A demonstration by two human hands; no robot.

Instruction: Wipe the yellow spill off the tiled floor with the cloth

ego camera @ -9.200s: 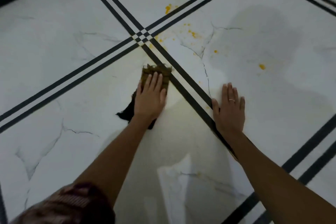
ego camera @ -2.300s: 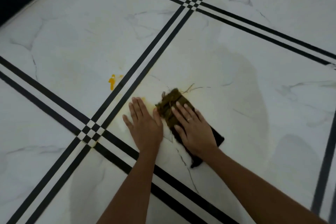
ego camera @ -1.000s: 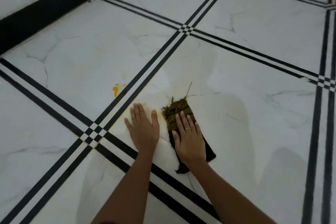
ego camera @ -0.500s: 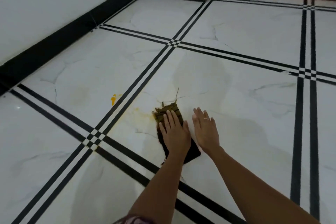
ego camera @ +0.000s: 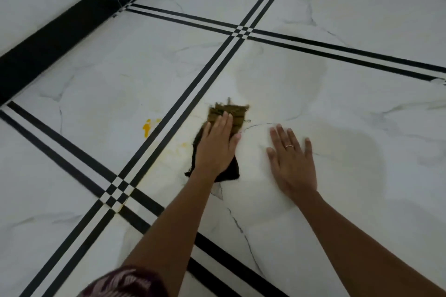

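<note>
A dark cloth, stained yellow-brown at its far end, lies flat on the white marble-look tiled floor. My left hand presses down on the cloth with the palm flat and fingers together. My right hand, wearing a ring, rests flat on the bare tile to the right of the cloth, fingers spread, holding nothing. A yellow blob of spill sits on the neighbouring tile left of the black stripes. Faint yellow smears lie just left of the cloth.
Double black stripes cross the floor and meet at checkered joints. A black skirting board runs along a white wall at the upper left. Damp grey patches mark the tile beyond the cloth. A patterned sleeve shows at the bottom.
The cloth passed from under my right hand to under my left hand. My right hand moved off to the right onto bare tile. The view dropped closer to the floor.
</note>
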